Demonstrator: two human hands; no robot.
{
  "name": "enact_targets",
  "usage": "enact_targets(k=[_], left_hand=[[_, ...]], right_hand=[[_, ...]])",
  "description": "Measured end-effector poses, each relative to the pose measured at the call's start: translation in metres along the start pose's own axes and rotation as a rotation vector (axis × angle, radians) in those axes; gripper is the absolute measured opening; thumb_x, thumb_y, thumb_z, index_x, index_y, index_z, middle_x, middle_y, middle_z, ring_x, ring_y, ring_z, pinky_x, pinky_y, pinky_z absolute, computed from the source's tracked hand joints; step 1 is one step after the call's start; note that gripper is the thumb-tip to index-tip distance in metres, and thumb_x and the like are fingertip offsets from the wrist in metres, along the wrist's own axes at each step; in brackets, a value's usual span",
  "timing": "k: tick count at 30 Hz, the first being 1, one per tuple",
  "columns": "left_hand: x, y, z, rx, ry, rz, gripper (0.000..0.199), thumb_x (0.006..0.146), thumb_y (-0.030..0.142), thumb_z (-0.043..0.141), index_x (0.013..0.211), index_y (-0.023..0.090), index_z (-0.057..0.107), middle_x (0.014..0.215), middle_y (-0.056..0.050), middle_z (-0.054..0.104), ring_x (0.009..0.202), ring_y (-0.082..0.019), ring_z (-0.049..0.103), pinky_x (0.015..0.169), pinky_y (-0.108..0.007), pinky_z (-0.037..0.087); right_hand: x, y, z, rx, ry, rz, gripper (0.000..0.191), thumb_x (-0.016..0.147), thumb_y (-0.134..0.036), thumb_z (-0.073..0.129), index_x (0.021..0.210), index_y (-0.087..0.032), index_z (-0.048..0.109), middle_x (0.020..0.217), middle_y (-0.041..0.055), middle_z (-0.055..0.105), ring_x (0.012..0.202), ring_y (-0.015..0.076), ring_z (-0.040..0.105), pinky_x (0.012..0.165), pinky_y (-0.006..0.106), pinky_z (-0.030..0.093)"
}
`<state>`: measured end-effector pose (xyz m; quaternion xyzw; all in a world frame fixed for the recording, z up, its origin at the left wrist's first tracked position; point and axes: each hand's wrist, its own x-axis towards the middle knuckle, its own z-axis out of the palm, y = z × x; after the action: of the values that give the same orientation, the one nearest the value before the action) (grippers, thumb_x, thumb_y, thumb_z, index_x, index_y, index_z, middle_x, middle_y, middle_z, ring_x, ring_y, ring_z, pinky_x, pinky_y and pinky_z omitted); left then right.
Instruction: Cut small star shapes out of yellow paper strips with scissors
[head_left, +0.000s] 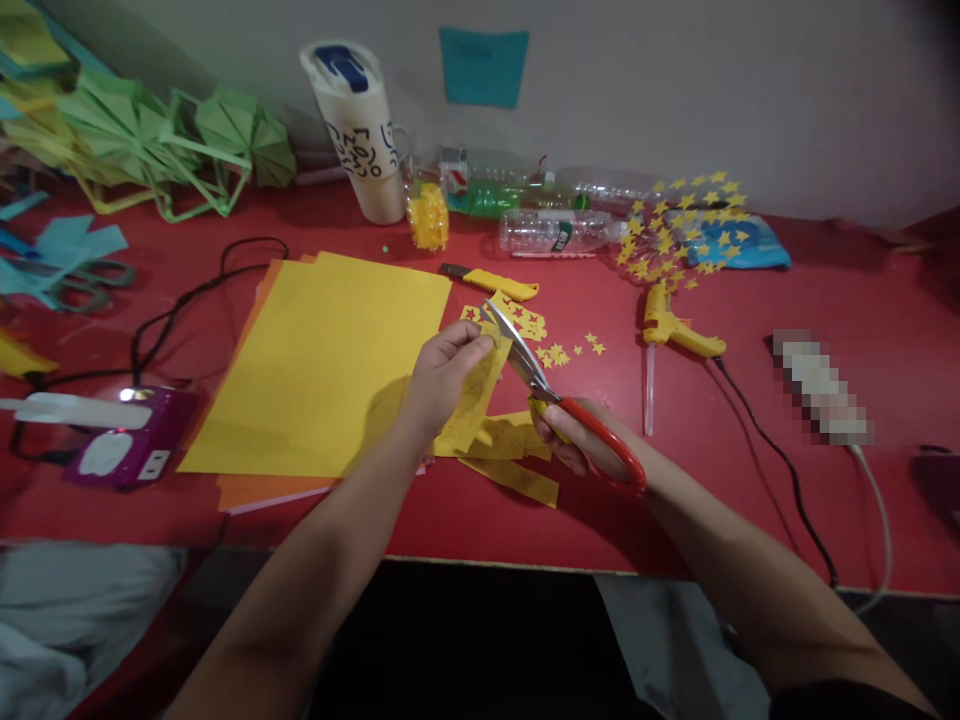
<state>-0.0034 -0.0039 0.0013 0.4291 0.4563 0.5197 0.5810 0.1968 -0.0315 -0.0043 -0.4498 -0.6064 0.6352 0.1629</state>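
My left hand (450,372) pinches a yellow paper strip (482,388) with faint drawn outlines on it. Red-handled scissors (604,440) are in my right hand (581,435), their blades parted at the strip's upper right edge. More yellow strips (517,480) lie on the red table just below my hands. Behind the blades are yellow scraps with star-shaped holes (525,318) and several small cut stars (555,355). A stack of yellow sheets (322,360), with orange sheets beneath, lies left of my left hand.
A yellow cutter (499,283) lies behind the scraps. To the right are a glue gun (675,325) and its cord. Plastic bottles (559,232), a white tumbler (364,140) and a cluster of stars (679,235) stand along the wall. A purple power strip (127,440) is at left.
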Motion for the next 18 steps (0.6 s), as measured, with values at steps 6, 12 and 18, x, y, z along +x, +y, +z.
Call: enact_targets(k=[6, 12, 18], left_hand=[[0.003, 0.001, -0.006, 0.022, -0.030, 0.015, 0.017, 0.080, 0.022, 0.061, 0.064, 0.020, 0.054, 0.056, 0.002, 0.055, 0.048, -0.009, 0.051, 0.048, -0.022, 0.044], [0.006, 0.008, -0.015, 0.115, -0.098, -0.008, 0.016, 0.076, 0.027, 0.066, 0.064, 0.019, 0.056, 0.056, 0.002, 0.057, 0.047, -0.009, 0.052, 0.048, -0.022, 0.045], [0.005, 0.015, -0.019, 0.196, -0.108, 0.008, 0.021, 0.073, 0.027, 0.069, 0.060, 0.019, 0.055, 0.055, 0.003, 0.050, 0.050, -0.008, 0.048, 0.047, -0.021, 0.041]], right_hand=[[-0.004, -0.003, -0.009, -0.048, -0.008, -0.013, 0.057, 0.088, -0.076, 0.046, 0.074, -0.021, 0.050, 0.048, -0.0085, 0.040, 0.037, 0.0077, 0.037, 0.040, 0.025, 0.032], [-0.007, -0.004, -0.022, -0.100, -0.059, -0.001, 0.052, 0.093, -0.069, 0.050, 0.074, -0.021, 0.048, 0.053, -0.0072, 0.041, 0.040, 0.0072, 0.040, 0.042, 0.023, 0.034], [-0.009, -0.009, -0.025, -0.162, -0.076, 0.011, 0.054, 0.093, -0.070, 0.049, 0.070, -0.022, 0.043, 0.052, -0.0064, 0.042, 0.042, 0.0075, 0.039, 0.043, 0.024, 0.032]])
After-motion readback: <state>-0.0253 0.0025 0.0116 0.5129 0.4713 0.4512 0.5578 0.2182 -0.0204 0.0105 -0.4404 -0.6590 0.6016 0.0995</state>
